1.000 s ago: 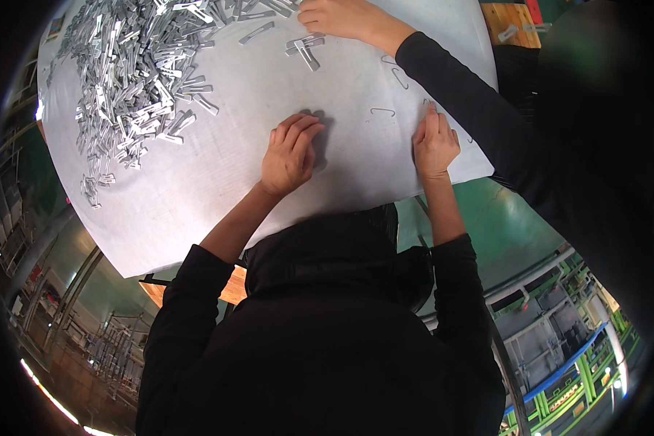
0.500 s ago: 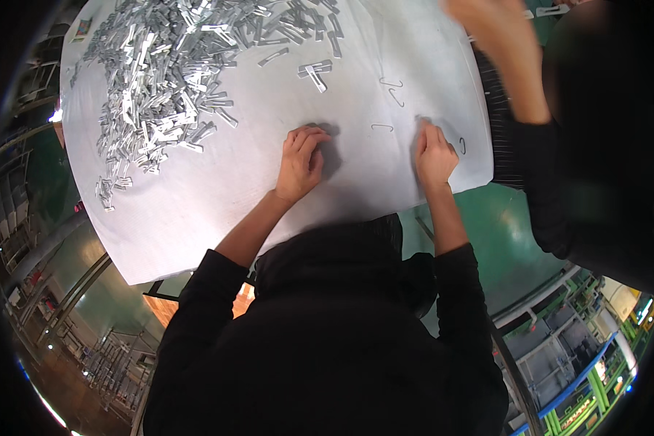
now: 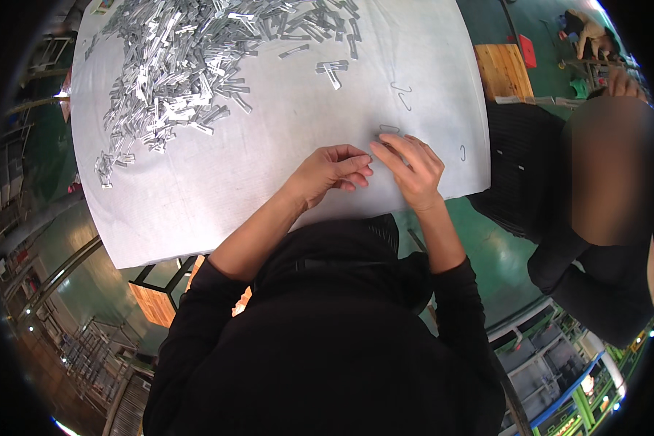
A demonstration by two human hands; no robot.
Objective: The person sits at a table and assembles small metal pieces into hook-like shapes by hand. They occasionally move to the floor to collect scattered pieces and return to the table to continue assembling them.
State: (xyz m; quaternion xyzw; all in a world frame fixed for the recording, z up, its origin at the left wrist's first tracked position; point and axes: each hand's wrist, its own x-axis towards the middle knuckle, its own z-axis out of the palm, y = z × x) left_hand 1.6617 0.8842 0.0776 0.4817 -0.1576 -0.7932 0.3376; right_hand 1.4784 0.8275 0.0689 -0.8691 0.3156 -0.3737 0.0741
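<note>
Head view: left hand [image 3: 332, 172] and right hand [image 3: 413, 168], well apart and flat on table [image 3: 218, 182] 0.5 s ago, now meet, fingertips pinched together; held piece too small to tell. Wire clip [image 3: 389, 128] just beyond fingers. Metal strip pile [image 3: 189, 58] untouched, upper left. Co-worker's arm gone from table.

only 1 view was given: a wide fisheye camera on the person's head, looking steeply down over the black-clad chest and forearms onto the pale grey cloth-covered table [image 3: 196, 211]. it sat close above the work; straight edges bent toward the dark round rim, where green floor showed.
</note>
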